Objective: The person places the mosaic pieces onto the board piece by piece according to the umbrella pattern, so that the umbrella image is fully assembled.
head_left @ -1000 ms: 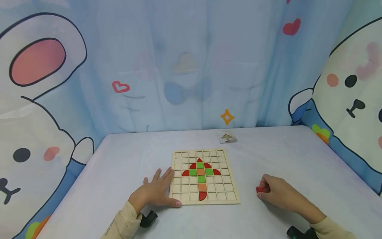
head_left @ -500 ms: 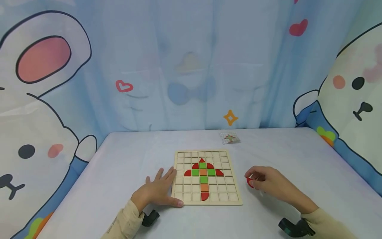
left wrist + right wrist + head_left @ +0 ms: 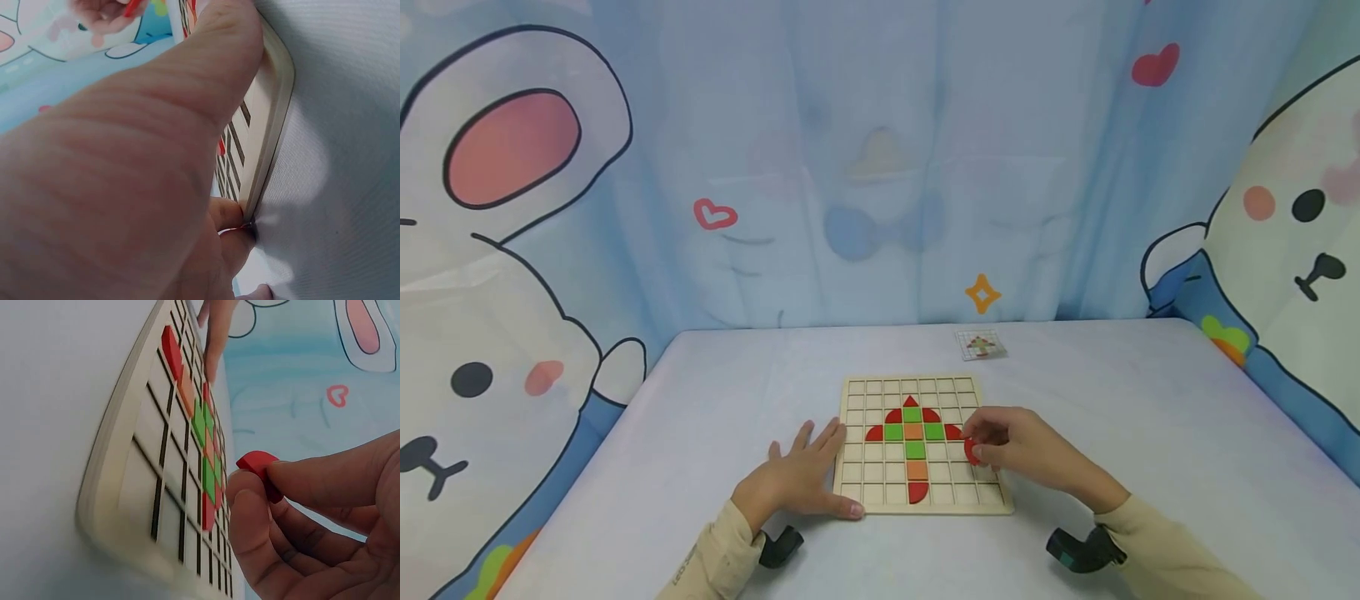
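Observation:
A wooden grid board (image 3: 868,475) lies on the table with red, green and orange pieces set in its squares. They form a tree-like pattern with a red triangle (image 3: 911,402) at the top and a red quarter-round piece (image 3: 917,493) at the bottom. My left hand (image 3: 797,483) is spread at the board's left edge, thumb at the near corner and fingers along the side. Above the board's right part, my right hand (image 3: 1037,450) pinches a red curved-edged piece (image 3: 257,462) between thumb and fingers, clear of the surface in the right wrist view.
A small picture card (image 3: 981,344) with a similar pattern lies behind the board. The white-covered table (image 3: 752,375) stretches around it, backed by a blue cartoon curtain (image 3: 760,125). A black wrist camera (image 3: 1082,552) sits on the right sleeve.
My right hand has moved left from the bare table to over the board, carrying the red piece. My left hand has stayed at the board's left edge.

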{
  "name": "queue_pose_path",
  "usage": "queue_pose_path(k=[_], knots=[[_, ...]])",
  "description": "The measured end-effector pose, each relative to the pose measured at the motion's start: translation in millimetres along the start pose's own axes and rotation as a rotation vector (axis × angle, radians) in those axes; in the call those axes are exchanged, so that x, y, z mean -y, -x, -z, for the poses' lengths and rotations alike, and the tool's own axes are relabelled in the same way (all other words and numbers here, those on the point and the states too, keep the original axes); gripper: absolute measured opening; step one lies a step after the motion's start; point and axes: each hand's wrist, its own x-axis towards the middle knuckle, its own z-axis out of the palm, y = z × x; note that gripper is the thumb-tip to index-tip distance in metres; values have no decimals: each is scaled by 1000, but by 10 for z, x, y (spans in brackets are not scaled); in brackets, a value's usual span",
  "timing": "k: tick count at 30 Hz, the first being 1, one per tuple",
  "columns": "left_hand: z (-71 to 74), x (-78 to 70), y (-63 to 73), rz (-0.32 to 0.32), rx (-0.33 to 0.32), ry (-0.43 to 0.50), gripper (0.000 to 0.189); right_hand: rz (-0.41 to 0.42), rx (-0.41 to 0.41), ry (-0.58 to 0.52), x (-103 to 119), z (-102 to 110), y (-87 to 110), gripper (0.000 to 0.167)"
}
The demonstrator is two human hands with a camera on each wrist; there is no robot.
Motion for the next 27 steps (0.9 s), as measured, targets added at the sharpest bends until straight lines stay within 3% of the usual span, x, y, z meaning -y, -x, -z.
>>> queue_pose_path(k=[7, 19, 27], knots=[[-9, 12, -17, 6, 11, 9, 121, 107, 72, -35, 144, -182, -163, 14], [-1, -2, -24, 14, 7, -19, 122, 201, 132, 73, 339, -448, -327, 13], [9, 13, -18, 0, 20, -4, 123, 286, 164, 203, 442, -617, -389, 14]])
